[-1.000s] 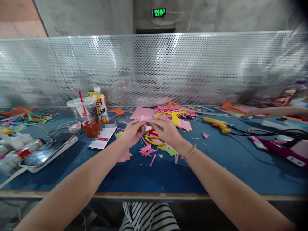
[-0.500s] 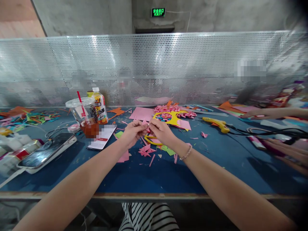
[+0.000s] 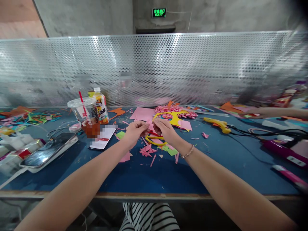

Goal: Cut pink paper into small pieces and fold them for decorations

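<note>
Over the middle of the table, my left hand (image 3: pixel 136 132) and my right hand (image 3: pixel 165 131) pinch a small piece of pink paper (image 3: pixel 149 123) between them. Fingertips hide part of it. Below them lies a yellow looped handle (image 3: pixel 156 143) with a red part beside it; the rest is covered. Folded pink paper pieces (image 3: pixel 147 150) and green paper scraps (image 3: pixel 171 150) are scattered nearer to me. Just behind my hands are a pink sheet (image 3: pixel 142 113), a yellow sheet with round cutouts (image 3: pixel 176 120) and pink looped paper shapes (image 3: pixel 166 109).
To the left stand a plastic cup (image 3: pixel 90 127) with a red straw, a bottle (image 3: pixel 104 112) and a phone (image 3: pixel 49 152). A yellow glue gun (image 3: pixel 218 124) with a black cable lies right. Another person's hand (image 3: pixel 258 112) reaches in at far right. A perforated metal screen (image 3: pixel 192 70) closes the back.
My hands have moved slightly apart, and more of the pink paper shows between them. At the right, the other person's lower hand has left, uncovering a purple device and a pink stick-shaped item.
</note>
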Tool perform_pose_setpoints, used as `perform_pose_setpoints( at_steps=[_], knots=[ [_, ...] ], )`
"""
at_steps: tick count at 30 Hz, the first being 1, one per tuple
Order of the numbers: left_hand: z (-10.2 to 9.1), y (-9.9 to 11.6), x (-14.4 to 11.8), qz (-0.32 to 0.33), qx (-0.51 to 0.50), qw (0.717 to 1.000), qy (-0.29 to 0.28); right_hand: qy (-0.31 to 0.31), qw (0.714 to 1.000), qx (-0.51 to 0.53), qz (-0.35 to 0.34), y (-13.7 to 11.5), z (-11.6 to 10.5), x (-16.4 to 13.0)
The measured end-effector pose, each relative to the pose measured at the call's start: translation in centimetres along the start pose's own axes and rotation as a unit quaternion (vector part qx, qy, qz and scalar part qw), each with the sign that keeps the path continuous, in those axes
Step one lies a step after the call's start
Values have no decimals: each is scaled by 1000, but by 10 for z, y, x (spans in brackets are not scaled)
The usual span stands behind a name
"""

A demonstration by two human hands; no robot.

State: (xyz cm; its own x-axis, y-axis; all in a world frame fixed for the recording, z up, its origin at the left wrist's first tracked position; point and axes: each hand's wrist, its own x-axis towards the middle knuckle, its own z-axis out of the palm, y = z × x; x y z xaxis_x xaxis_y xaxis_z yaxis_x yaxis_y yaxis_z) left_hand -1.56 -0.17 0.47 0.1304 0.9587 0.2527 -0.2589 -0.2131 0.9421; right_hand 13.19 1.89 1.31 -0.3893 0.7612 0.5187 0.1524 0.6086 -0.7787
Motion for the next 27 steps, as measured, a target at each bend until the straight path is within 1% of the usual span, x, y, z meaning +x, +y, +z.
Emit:
perform_pose_setpoints(
  at_steps=[2,4,6,7,11,12,14,16,18,21,23,24,25,27],
  knots=[
    [0,-1,0,3,15,1000,-4,10,1000,-15,-4,1,0,0],
    [0,-2,0,6,25,1000,-13,21,995,-90,-27,1,0,1],
    [1,-2,-1,6,26,999,-22,22,984,-168,-54,0,1,1],
    [1,-2,-2,5,22,999,-25,20,979,-191,-67,-1,1,1],
    [3,2,-5,-8,-20,998,-51,27,970,-210,-118,-7,0,-2],
    [3,4,-5,-18,-38,997,-59,30,968,-215,-130,-8,0,-2],
    [2,6,-6,-61,-72,993,-70,35,959,-235,-152,-10,-2,-3],
    [1,6,-6,-113,-91,987,-69,27,946,-270,-177,-12,-4,-3],
    [0,5,-5,-142,-95,984,-59,6,926,-316,-208,-11,-7,-2],
    [-1,3,-3,-135,-102,985,-38,-14,892,-383,-241,-10,-11,-2],
    [-2,4,-1,-129,-114,985,-32,-17,881,-405,-246,-9,-14,-2],
    [-2,4,-1,-124,-119,985,-31,-18,883,-402,-243,-9,-16,-2],
    [-2,5,-1,-116,-123,985,-30,-17,891,-387,-238,-8,-17,-2],
    [-2,5,-1,-88,-117,989,-24,-4,923,-323,-208,-7,-18,-2]
  ],
)
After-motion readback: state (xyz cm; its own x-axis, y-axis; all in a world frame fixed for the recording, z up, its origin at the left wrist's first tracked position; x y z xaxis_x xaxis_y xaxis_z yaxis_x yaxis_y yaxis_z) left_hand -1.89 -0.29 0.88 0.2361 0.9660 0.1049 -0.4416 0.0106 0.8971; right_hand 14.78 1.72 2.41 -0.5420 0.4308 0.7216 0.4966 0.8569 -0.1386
